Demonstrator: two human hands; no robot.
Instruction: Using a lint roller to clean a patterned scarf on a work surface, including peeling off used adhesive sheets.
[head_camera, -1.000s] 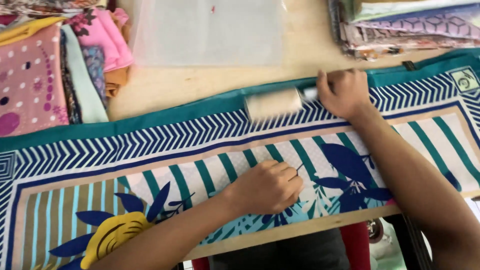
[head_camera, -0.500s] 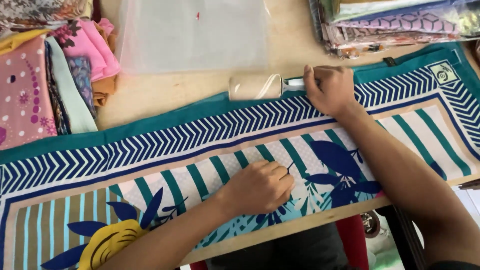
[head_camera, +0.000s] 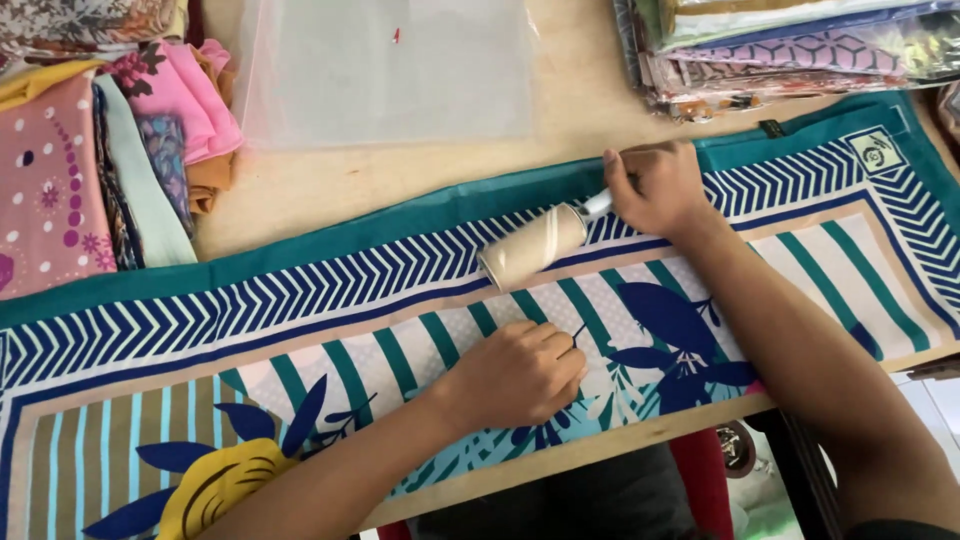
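Observation:
A long folded scarf (head_camera: 330, 290) with a teal edge, blue chevrons, green stripes and dark blue leaves lies across a wooden table (head_camera: 580, 100). My right hand (head_camera: 658, 188) grips the white handle of a lint roller (head_camera: 532, 247), whose beige roll rests on the chevron band. My left hand (head_camera: 515, 375) lies in a loose fist on the striped part, pressing the cloth down near the leaf print.
A clear plastic bag (head_camera: 390, 65) lies flat at the back. Folded pink and patterned fabrics (head_camera: 90, 150) are piled at the left. A stack of packaged scarves (head_camera: 790, 45) sits at the back right. A red stool (head_camera: 705, 480) shows below the table's front edge.
My right hand has drawn the lint roller from the scarf's teal far edge toward me onto the chevron band, now angled. My left hand stays put.

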